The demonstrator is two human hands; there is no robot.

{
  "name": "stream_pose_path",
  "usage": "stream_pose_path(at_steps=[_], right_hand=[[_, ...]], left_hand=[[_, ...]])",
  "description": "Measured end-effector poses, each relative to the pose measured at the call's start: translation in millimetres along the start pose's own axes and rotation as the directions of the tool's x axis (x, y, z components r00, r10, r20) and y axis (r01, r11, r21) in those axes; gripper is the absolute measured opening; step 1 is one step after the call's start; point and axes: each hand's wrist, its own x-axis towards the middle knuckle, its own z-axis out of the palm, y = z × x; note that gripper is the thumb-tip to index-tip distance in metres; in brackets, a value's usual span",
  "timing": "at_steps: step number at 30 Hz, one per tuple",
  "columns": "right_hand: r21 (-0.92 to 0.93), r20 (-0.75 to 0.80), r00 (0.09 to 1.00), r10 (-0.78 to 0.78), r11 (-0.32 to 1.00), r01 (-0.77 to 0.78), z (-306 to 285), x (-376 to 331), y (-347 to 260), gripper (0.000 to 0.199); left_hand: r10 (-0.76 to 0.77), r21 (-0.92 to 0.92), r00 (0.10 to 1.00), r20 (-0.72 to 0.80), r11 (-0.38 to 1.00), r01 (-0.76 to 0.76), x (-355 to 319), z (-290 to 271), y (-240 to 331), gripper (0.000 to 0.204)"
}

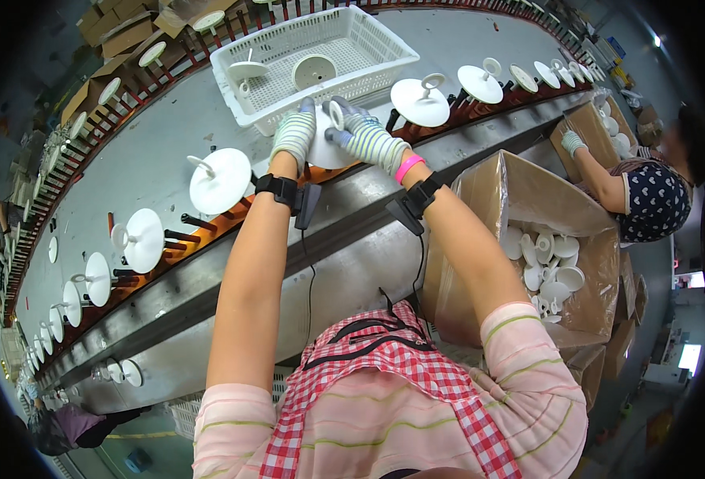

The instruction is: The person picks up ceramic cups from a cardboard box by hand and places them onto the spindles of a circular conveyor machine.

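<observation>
Both my hands wear striped knit gloves with grey fingertips. Between them is a white disc [325, 153] with an upright ring on its face, at the conveyor's near edge. My left hand [294, 136] grips the disc's left side, fingers pointing away from me. My right hand [370, 137] closes on its right side, with fingers beside the ring. The disc's underside is hidden. Just beyond my hands stands a white perforated plastic basket [245, 108] holding a few similar white pieces. Matching discs with rings sit on the line to the left [221, 182] and right [421, 102].
Dark pegs [198, 222] line the curved conveyor, with a metal ledge [320, 209] on my side. At my right, a plastic-lined cardboard box [468, 231] holds many white pieces. A co-worker [657, 199] reaches into another box farther right. Thin cables hang from my wristbands.
</observation>
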Motion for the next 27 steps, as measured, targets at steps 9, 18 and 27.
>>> stream_pose_path(at_steps=[9,18,27], right_hand=[[-0.088,0.233,0.946,0.227,0.973,-0.212,-4.4,73.1,29.5,0.037],[0.147,0.215,0.97,-0.113,0.986,0.083,-117.0,-80.9,53.5,0.038],[0.0,0.586,0.275,0.762,0.34,-0.94,-344.7,-420.2,350.2,0.039]], left_hand=[[0.616,0.552,0.77,-0.167,0.705,-0.445,66.4,33.8,-52.6,0.029],[0.494,0.329,0.792,-0.36,0.861,-0.387,-11.7,51.0,-60.2,0.042],[0.242,0.235,0.743,-0.625,0.965,-0.116,-193.7,149.3,-26.1,0.04]])
